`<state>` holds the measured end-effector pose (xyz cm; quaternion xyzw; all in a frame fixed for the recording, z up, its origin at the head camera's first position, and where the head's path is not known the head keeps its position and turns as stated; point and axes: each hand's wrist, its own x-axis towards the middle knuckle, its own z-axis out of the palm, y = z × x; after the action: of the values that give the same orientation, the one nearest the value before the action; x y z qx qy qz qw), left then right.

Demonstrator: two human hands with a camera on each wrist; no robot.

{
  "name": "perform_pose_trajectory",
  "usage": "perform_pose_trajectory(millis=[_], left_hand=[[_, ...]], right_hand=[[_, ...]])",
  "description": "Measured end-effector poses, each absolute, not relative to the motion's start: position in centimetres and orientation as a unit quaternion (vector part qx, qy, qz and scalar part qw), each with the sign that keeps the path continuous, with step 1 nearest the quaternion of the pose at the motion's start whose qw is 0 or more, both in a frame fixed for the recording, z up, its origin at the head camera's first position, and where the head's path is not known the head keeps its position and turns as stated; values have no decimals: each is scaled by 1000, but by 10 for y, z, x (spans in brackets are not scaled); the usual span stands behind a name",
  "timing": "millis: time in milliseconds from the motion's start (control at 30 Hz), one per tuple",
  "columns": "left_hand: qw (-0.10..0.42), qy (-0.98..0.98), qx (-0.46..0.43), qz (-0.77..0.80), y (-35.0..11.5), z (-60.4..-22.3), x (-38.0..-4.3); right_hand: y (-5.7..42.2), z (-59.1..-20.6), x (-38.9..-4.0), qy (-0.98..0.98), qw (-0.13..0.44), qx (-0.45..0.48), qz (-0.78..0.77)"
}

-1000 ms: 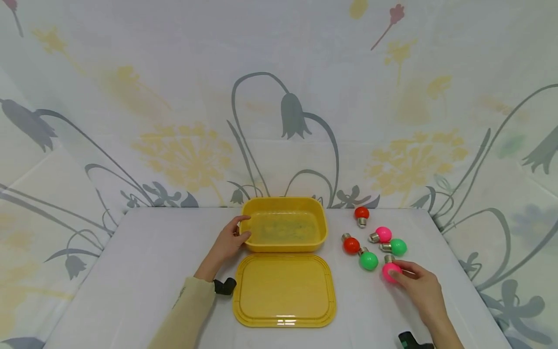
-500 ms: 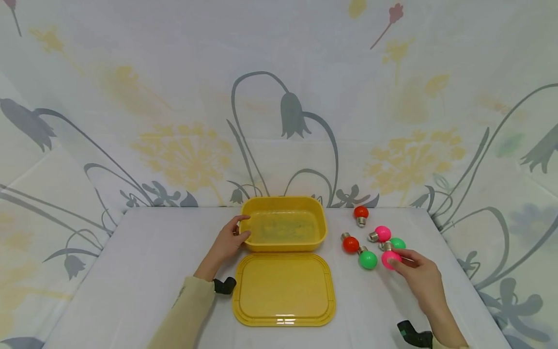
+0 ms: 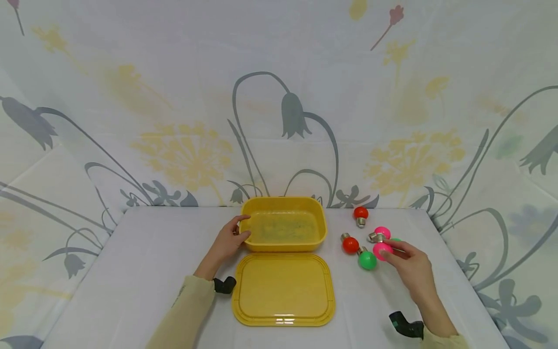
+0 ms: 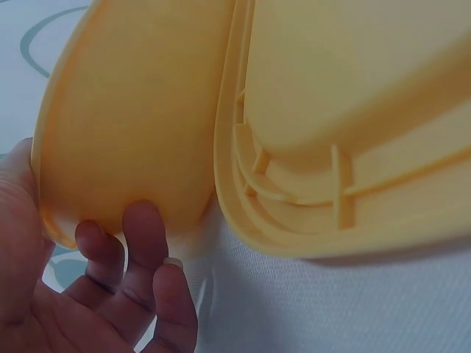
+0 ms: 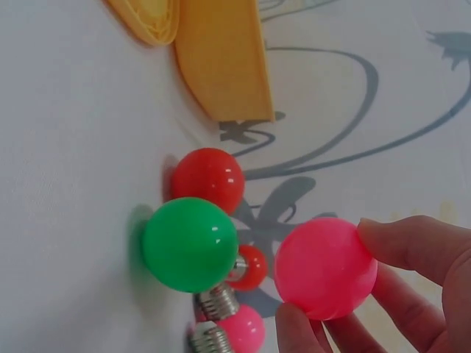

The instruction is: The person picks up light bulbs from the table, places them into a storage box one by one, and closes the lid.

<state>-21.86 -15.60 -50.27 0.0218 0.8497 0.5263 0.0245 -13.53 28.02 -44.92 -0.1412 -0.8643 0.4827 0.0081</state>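
Note:
A pink light bulb (image 3: pixel 381 252) with a silver screw base is pinched between the thumb and fingers of my right hand (image 3: pixel 411 271). The right wrist view shows this pink bulb (image 5: pixel 325 268) raised above the tablecloth. My left hand (image 3: pixel 226 241) grips the left side of a yellow plastic box (image 3: pixel 283 248), its curled fingers (image 4: pixel 145 228) against the outer wall. Lying on the table are a green bulb (image 3: pixel 367 261), a red bulb (image 3: pixel 350 245), another red bulb (image 3: pixel 361 213) and a second pink bulb (image 3: pixel 383 231). Another green bulb (image 3: pixel 395 239) is mostly hidden behind the right hand.
In front of the box lies a yellow lid (image 3: pixel 284 291), close against it. A white cloth (image 3: pixel 131 271) covers the table. Behind the table's far edge hangs a flower-patterned curtain (image 3: pixel 283 160). Black wrist mounts (image 3: pixel 224 285) show on both arms.
My right hand has lifted the pink bulb from the table and moved it up and left, now over the other pink and green bulbs. The left hand stays on the box.

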Motion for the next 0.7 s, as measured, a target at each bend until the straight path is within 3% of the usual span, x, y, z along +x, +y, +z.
perform_pose_trajectory(millis=[700], left_hand=[[39,846,13,532,-155,-501,-217]], right_hand=[[253,-450,-154,-846,19,-104,522]])
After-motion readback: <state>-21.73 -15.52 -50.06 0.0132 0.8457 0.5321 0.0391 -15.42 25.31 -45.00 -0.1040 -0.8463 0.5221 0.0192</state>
